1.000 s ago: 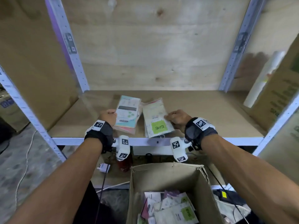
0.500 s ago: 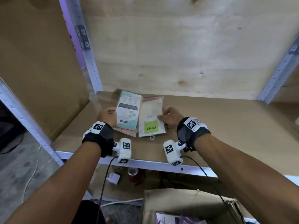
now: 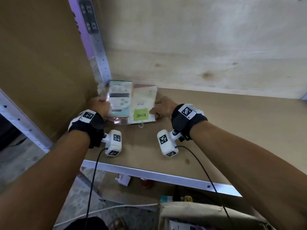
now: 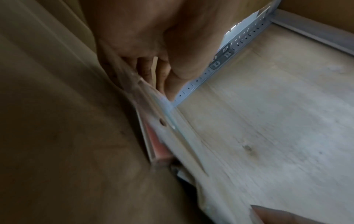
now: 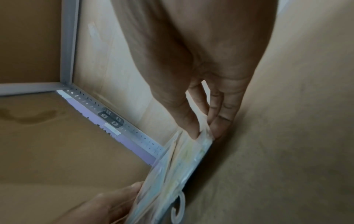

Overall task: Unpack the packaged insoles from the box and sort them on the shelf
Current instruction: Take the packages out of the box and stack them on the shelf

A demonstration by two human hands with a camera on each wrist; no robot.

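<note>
Two piles of packaged insoles lie side by side on the shelf board [image 3: 216,130], close to its back left corner. The left pile has a teal pack [image 3: 120,98] on top and a pink pack [image 3: 119,121] under it. My left hand [image 3: 99,105] grips its left edge, fingers [image 4: 153,71] curled at the side of the packs [image 4: 164,125]. The right pile shows a white pack with a green ENE label [image 3: 144,105]. My right hand [image 3: 161,107] pinches its right edge [image 5: 193,151], thumb on top and fingers [image 5: 220,121] at the side.
A grey perforated upright [image 3: 98,47] stands just behind the left pile, with a cardboard side wall [image 3: 41,63] to its left and a plywood back wall [image 3: 207,47]. The shelf's metal front rail [image 3: 149,175] runs below my wrists. The cardboard box [image 3: 191,211] shows at the bottom edge.
Both hands have slid the two piles deeper and leftward, from the shelf's front edge to its back left corner. The view has moved closer, and the box has nearly dropped out of frame.
</note>
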